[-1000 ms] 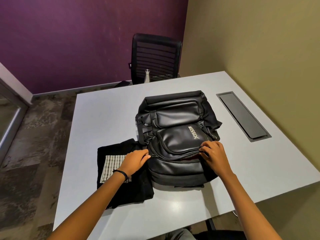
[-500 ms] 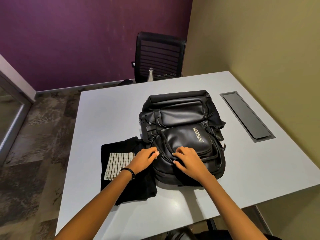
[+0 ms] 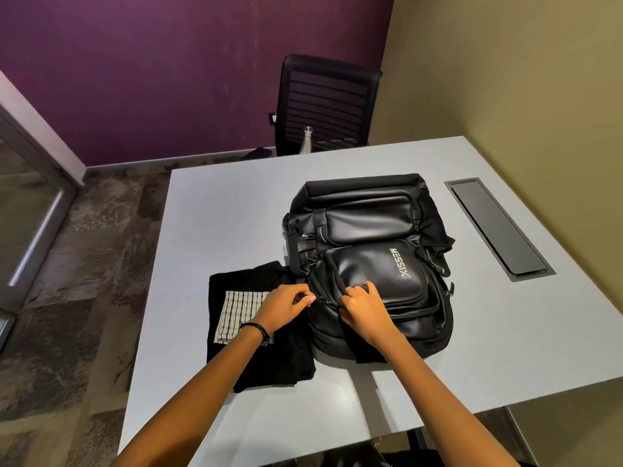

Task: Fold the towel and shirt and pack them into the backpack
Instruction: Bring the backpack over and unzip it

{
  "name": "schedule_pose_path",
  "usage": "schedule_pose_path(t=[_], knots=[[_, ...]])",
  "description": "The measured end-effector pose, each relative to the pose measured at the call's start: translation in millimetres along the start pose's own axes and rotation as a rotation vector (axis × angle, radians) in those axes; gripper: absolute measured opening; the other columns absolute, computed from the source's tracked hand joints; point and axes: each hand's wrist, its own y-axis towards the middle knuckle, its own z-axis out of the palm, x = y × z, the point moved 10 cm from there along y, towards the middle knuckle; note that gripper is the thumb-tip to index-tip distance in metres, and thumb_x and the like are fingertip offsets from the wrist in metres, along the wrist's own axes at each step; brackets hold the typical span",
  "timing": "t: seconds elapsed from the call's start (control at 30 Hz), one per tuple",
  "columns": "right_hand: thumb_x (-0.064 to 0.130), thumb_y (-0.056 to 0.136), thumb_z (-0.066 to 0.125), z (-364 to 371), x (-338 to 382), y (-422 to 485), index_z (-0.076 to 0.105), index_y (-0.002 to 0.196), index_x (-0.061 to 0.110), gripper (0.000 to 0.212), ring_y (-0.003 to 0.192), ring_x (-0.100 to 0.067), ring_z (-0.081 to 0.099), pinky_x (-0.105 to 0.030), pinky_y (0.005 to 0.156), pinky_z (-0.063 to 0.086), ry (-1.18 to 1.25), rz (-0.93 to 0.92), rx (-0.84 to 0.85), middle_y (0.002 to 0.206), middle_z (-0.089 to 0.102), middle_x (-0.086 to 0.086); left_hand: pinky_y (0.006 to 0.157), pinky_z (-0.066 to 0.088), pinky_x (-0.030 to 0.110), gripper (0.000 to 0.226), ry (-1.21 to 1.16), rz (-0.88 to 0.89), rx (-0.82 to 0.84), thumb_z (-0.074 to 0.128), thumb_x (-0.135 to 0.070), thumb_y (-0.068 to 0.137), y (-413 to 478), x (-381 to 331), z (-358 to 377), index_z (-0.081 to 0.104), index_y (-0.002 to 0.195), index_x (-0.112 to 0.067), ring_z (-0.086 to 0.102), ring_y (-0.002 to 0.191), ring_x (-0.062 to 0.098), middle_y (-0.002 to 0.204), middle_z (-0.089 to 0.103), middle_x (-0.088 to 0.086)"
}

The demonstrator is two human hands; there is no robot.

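The black backpack [image 3: 367, 224] lies flat on its back on the grey table [image 3: 219, 210], front pockets up, its top towards the far edge. Its surface is smooth and slightly glossy, with pale lettering on the lower pocket. Just left of it, touching its side, lies the folded black shirt [image 3: 269, 362], and on the shirt sits the folded towel [image 3: 236, 308] (pale, with a dark check).

Both arms reach in from the near edge, and the hands meet at the pack's near-left corner. The left hand [image 3: 286, 305], a dark wristband [image 3: 258, 330] on its wrist, lies over the shirt's right edge, with fingers curled and thumb and fingertips pinched on the pack's side by the zip [image 3: 324, 301]. Whether it holds a pull or only fabric is too small to tell. The right hand [image 3: 365, 310] rests on the pack, knuckles up, fingers curled round the edge of the lower pocket at the zip line.

Bare tabletop shows behind the pack and to its left, with a narrower strip before it at the near edge. To the right a dark hatch [image 3: 499, 227] is set in the table, apart from the pack. Beyond the far edge stand a chair [image 3: 325, 102] and a metal bottle [image 3: 307, 139].
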Motion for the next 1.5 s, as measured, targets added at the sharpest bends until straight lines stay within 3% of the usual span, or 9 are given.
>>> schedule_pose_path(t=[0.17,0.27,0.73,0.9,1.13,1.23,1.3,1.37,1.5], knots=[[0.028,0.045,0.083,-3.2,2.0,2.4,0.058,0.046,0.023,0.026,0.049,-0.013,0.053,-0.028,0.078,0.048,-0.016,-0.048,0.008,0.05,0.051,0.006,0.074,0.052,0.035,0.024,0.078,-0.018,-0.02,0.053,-0.039,0.092,5.6,8.2,-2.7,0.064,0.086,-0.018,0.061,0.081,0.008,0.09,0.068,-0.008],[0.027,0.045,0.083,-5.8,0.7,2.6,0.057,0.045,0.023,0.027,0.048,-0.012,0.053,-0.029,0.079,0.051,-0.007,-0.053,0.011,0.049,0.05,0.007,0.073,0.049,0.032,0.024,0.13,-0.053,-0.046,0.052,-0.037,0.093,11.6,12.2,-8.0,0.063,0.087,-0.017,0.06,0.083,0.013,0.09,0.065,-0.006],[0.029,0.052,0.083,-10.4,-5.4,2.3,0.058,0.051,0.022,0.026,0.05,-0.012,0.055,-0.033,0.083,0.052,0.002,-0.078,0.011,0.055,0.054,0.007,0.071,0.044,0.035,0.027,0.373,-0.135,-0.153,0.047,-0.034,0.096,55.8,29.4,-31.9,0.058,0.096,-0.009,0.06,0.089,0.027,0.102,0.059,0.007],[0.029,0.059,0.079,1.3,-6.7,1.8,0.056,0.055,0.021,0.024,0.055,-0.014,0.054,-0.035,0.092,0.03,-0.029,-0.108,0.026,0.058,0.052,0.006,0.07,0.046,0.038,0.03,0.505,-0.165,-0.142,0.044,-0.033,0.098,73.1,33.9,-32.4,0.058,0.102,-0.006,0.056,0.096,0.028,0.11,0.053,0.009],[0.028,0.067,0.073,3.9,-7.6,1.2,0.06,0.059,0.021,0.016,0.058,-0.013,0.056,-0.032,0.091,0.029,-0.011,-0.139,-0.043,0.061,0.053,0.007,0.073,0.047,0.038,0.026,0.54,-0.208,-0.1,0.045,-0.025,0.098,81.2,38.6,-23.0,0.055,0.11,-0.005,0.052,0.103,0.029,0.114,0.051,0.012],[0.024,0.075,0.062,0.2,-10.0,0.2,0.061,0.063,0.019,0.013,0.059,-0.015,0.056,-0.031,0.089,0.03,-0.006,-0.149,-0.118,0.063,0.054,0.005,0.075,0.048,0.037,0.023,0.417,-0.016,-0.186,0.054,-0.013,0.092,76.3,19.2,-23.0,0.054,0.113,-0.007,0.052,0.105,0.03,0.115,0.052,0.012],[0.022,0.082,0.048,-1.4,-13.2,0.6,0.06,0.066,0.018,0.02,0.06,-0.016,0.055,-0.031,0.087,0.032,0.021,-0.134,-0.153,0.065,0.053,0.004,0.096,0.044,0.033,0.029,0.318,0.194,-0.151,0.054,-0.024,0.093,68.5,-5.4,-15.0,0.055,0.12,-0.011,0.048,0.117,0.024,0.126,0.052,0.007],[0.021,0.085,0.041,-2.3,-15.5,1.1,0.059,0.07,0.018,0.024,0.062,-0.018,0.056,-0.031,0.084,0.033,0.043,-0.127,-0.178,0.068,0.054,0.002,0.11,0.026,0.024,0.045,0.208,0.333,0.021,0.048,-0.043,0.093,57.4,-28.6,4.3,0.051,0.13,-0.019,0.036,0.132,0.014,0.141,0.045,-0.001],[0.02,0.088,0.041,-10.5,-22.7,0.9,0.058,0.077,0.017,0.02,0.065,-0.017,0.054,-0.029,0.077,0.031,0.1,-0.131,-0.224,0.074,0.056,0.002,0.115,-0.001,0.02,0.077,0.203,0.441,0.303,0.053,-0.062,0.081,37.3,-51.1,52.7,0.033,0.144,-0.022,0.007,0.141,0.002,0.153,0.017,-0.011]])
